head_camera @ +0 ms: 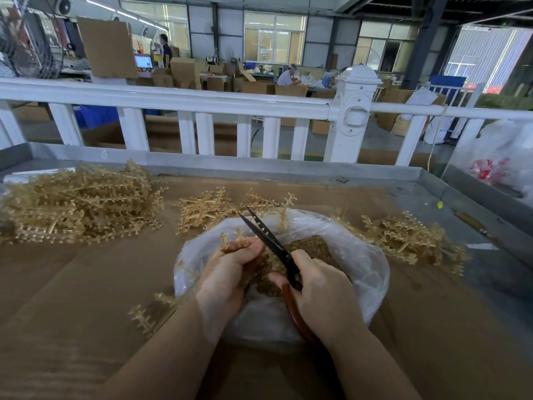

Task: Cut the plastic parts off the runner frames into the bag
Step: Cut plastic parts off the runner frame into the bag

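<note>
Your right hand (320,298) is gripping the scissors (277,249), blades parted. Your left hand (227,272) is pinching a runner frame (233,241) over the clear bag (366,261), which is holding cut parts (314,246) on the table (86,284). Farther off, frame piles are lying left (78,206), centre (204,209) and right (403,238), with a white railing (173,96) behind.

Metal-rimmed table (427,180): cardboard sheet (86,284) on it, runner-frame piles (78,203), clear bag (360,255).
</note>
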